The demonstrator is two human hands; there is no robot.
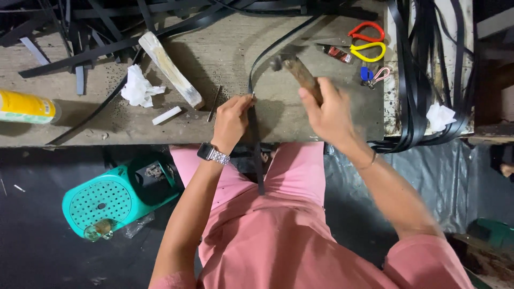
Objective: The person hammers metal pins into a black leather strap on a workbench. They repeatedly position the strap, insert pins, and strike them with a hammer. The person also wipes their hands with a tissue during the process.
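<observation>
The left hand [231,119] pinches a small nail upright on the black strap [256,155], at the surface's [225,59] near edge. The right hand [331,115] grips a raised hammer [295,68] above the strap; the nail looks undriven.

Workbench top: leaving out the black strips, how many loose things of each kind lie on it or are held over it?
Hammer, held in the right hand: 1
Scissors: 1
White crumpled wads: 2
Yellow bottle: 1
Wooden block: 1
Small white stick: 1
Total: 7
The left hand pinches a black strip.
</observation>
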